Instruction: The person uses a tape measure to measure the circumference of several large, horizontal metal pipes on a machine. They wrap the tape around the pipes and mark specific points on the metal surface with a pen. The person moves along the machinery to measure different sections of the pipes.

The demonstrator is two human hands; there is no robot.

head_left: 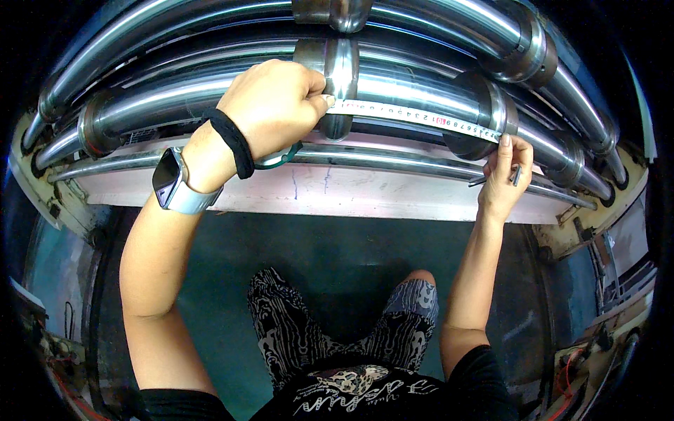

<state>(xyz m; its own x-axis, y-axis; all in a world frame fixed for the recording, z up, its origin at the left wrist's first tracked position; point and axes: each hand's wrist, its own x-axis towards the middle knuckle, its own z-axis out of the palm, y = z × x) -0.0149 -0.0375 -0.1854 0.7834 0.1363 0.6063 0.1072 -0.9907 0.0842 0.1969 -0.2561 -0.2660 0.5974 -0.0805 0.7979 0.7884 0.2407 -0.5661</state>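
White measuring tape stretches left-to-right along a steel roller, pinched by your left fingers and, farther right, your right fingers, which also hold a slim metal rod.

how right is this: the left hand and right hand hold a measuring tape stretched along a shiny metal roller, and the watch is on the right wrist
Wrong wrist: the head view shows the watch on the left wrist. The left hand and right hand do hold a measuring tape stretched along a shiny metal roller.
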